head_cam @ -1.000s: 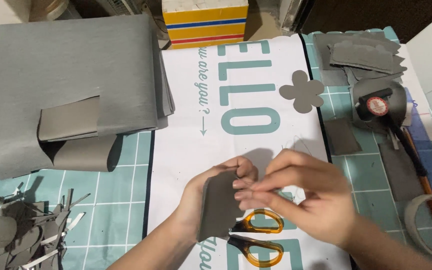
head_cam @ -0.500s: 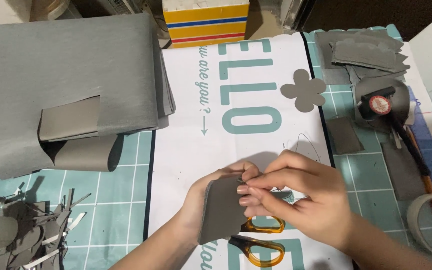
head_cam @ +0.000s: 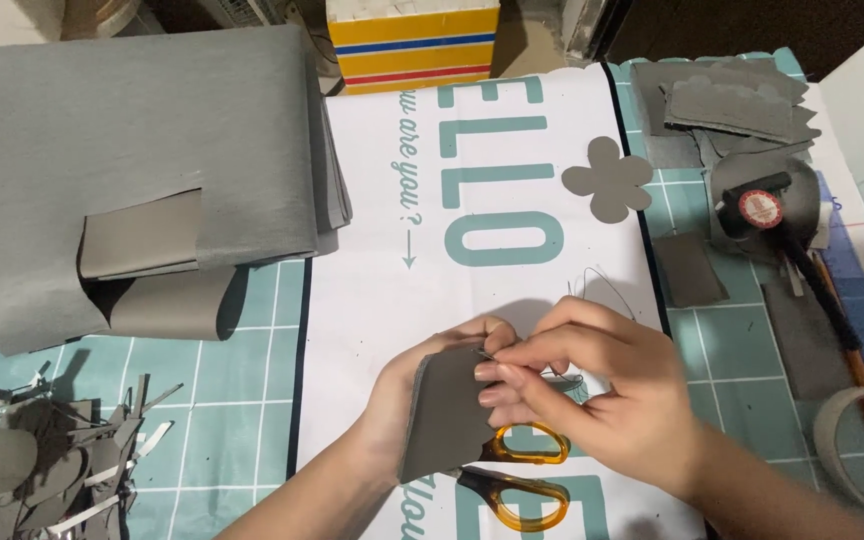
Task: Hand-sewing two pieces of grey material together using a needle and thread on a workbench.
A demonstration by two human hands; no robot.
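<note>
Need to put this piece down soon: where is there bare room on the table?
Free: white printed sheet between the folded grey paper stack and the grey flower cutout. Crowded: grey scrap strips lower left, tools and grey pieces along the right.

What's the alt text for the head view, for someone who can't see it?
Two bare hands meet over a white printed sheet: the left hand holds a grey felt piece while the right hand pinches at its upper edge. Orange-handled scissors lie just below, a grey flower cutout above, and folded grey fabric at left.
</note>
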